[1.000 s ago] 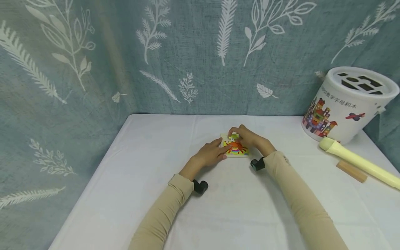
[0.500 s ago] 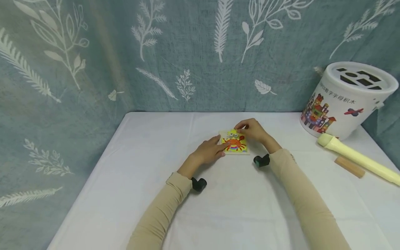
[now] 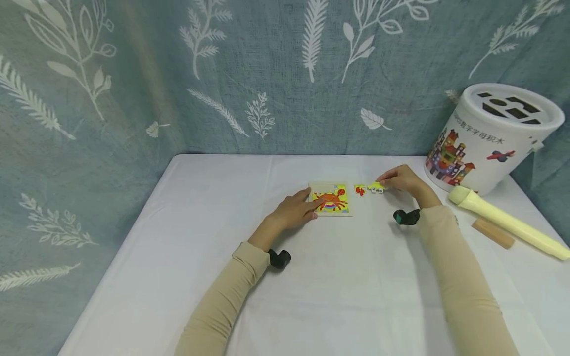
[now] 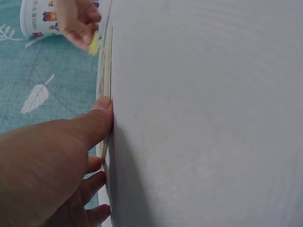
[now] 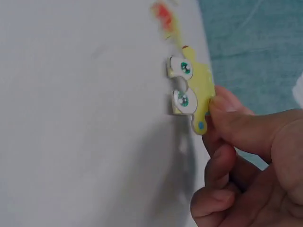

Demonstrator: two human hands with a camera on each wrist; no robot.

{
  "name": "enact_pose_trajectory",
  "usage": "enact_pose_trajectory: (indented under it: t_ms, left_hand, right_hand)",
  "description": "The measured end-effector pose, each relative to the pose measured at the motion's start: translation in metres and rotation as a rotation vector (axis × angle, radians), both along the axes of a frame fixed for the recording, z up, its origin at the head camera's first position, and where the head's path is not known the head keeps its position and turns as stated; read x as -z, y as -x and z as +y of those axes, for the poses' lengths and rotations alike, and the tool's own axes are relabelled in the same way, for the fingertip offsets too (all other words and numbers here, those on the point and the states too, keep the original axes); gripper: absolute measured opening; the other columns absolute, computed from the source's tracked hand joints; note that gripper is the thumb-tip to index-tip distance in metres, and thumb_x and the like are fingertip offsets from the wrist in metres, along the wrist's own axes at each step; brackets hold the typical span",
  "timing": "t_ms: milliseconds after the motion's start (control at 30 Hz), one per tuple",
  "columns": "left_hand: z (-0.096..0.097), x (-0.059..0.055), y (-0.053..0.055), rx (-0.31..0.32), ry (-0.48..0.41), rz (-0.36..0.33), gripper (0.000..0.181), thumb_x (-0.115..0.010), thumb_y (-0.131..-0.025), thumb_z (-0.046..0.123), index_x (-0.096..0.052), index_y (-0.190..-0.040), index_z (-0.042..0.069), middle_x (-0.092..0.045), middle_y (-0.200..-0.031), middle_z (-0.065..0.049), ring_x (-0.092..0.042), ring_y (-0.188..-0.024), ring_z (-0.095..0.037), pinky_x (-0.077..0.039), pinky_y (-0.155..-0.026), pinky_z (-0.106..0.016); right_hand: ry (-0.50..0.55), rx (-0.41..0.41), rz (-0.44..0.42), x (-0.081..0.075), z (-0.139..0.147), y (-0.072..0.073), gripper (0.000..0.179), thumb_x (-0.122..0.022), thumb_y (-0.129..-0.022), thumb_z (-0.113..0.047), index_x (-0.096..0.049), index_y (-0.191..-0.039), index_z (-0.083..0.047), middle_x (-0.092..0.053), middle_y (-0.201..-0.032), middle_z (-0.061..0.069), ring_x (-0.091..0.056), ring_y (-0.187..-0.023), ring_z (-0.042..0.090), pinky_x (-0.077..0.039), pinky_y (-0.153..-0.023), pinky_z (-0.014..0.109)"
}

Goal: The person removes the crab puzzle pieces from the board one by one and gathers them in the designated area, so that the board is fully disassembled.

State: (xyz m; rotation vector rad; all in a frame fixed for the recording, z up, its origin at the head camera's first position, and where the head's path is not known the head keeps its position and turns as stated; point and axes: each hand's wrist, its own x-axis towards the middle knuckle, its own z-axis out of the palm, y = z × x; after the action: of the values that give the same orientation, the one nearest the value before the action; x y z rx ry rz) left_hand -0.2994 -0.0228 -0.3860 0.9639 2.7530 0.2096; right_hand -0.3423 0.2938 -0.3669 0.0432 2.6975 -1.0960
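Observation:
My left hand (image 3: pixel 294 211) holds the left side of a small wooden jigsaw puzzle (image 3: pixel 331 201) with a red crab on yellow. One finger lies over the picture, and the thumb (image 4: pixel 102 109) is against the board's near edge. To the right of the board, my right hand (image 3: pixel 403 182) pinches a yellow puzzle piece (image 5: pixel 203 87) with two cartoon eyes between thumb and fingers, close over the table. A second piece (image 3: pixel 359 190), red and yellow, lies between the board and that hand. Bare wood shows along the top of the puzzle picture.
A white bucket (image 3: pixel 485 143) with shaped holes in its lid stands at the back right. In front of it lie a pale yellow stick (image 3: pixel 507 222) and a flat wooden block (image 3: pixel 493 233). A patterned curtain (image 3: pixel 267 74) hangs behind the white table (image 3: pixel 222 198).
My right hand has lifted the piece with the eyes off the board and carried it right, beside the red and yellow piece. My left hand has stayed at the board's left side.

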Motion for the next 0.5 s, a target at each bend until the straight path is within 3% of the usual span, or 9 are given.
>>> enact_pose_trajectory:
  t_ms: [200,400,500]
  left_hand:
    - [0.001,0.0,-0.002,-0.005,0.002,-0.007,0.05,-0.042,-0.097,0.035,-0.031,-0.144,0.024,-0.018,-0.152,-0.017,-0.02,-0.141,-0.029,-0.026,-0.111,-0.045]
    - [-0.001,0.0,-0.001,0.006,0.002,-0.005,0.049,-0.041,-0.097,0.035,-0.031,-0.144,0.024,-0.017,-0.153,-0.017,-0.019,-0.141,-0.03,-0.026,-0.11,-0.046]
    - [0.0,0.001,0.0,0.001,0.005,-0.006,0.05,-0.041,-0.097,0.036,-0.03,-0.145,0.024,-0.016,-0.153,-0.016,-0.018,-0.141,-0.03,-0.025,-0.111,-0.046]
  right_hand:
    - [-0.033,-0.006,0.054,0.011,0.0,-0.003,0.027,-0.055,-0.09,-0.01,-0.063,-0.108,0.009,-0.063,-0.102,0.02,-0.048,-0.088,0.021,-0.04,-0.075,0.025]
    - [-0.06,0.045,0.065,0.008,-0.014,-0.003,0.026,-0.054,-0.091,-0.013,-0.064,-0.108,0.005,-0.06,-0.109,0.023,-0.051,-0.091,0.024,-0.042,-0.073,0.027]
    - [-0.077,-0.033,0.12,0.007,-0.032,-0.003,0.023,-0.055,-0.09,-0.01,-0.066,-0.106,0.002,-0.062,-0.104,0.02,-0.052,-0.084,0.024,-0.043,-0.065,0.026]
